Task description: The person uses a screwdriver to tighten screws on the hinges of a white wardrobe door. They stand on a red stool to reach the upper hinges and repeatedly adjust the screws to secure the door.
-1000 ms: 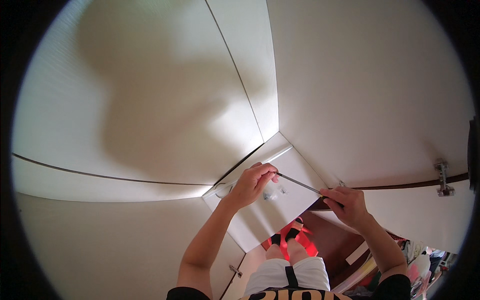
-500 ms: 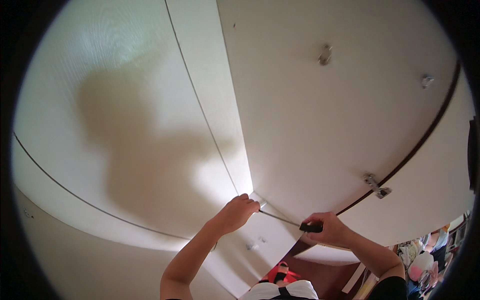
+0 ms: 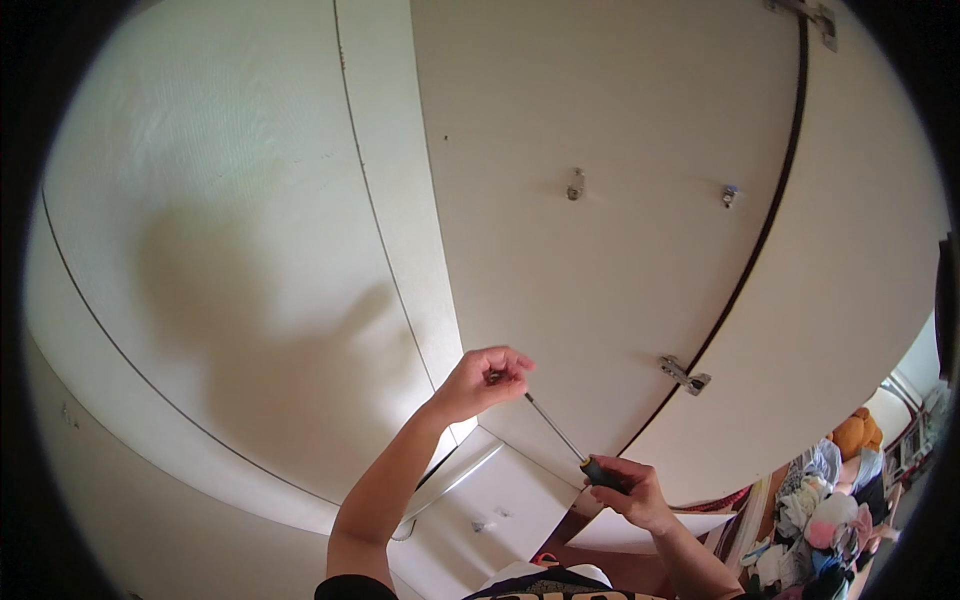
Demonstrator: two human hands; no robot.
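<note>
A screwdriver with a black handle, a yellow ring and a long metal shaft (image 3: 556, 426) slants between my hands, tip up and to the left. My right hand (image 3: 634, 494) is closed round its handle (image 3: 604, 475). My left hand (image 3: 487, 382) is curled at the tip end, its fingers drawn together. Whatever sits between those fingers is hidden. Behind the hands stands a cream cabinet side panel (image 3: 540, 290), carrying small metal fittings (image 3: 576, 185) and a metal hinge (image 3: 685, 374) at its dark edge.
On the left is a large pale panel (image 3: 230, 240) with my shadow on it. Below my left hand runs a white ledge (image 3: 455, 475). A cream door (image 3: 790, 340) reaches out to the right. Beyond it lies a heap of clothes and soft toys (image 3: 825, 510).
Both hands have come away from the corner, the left one lifted higher. The screwdriver now slants more steeply and shows more of its shaft. My view has shifted too.
</note>
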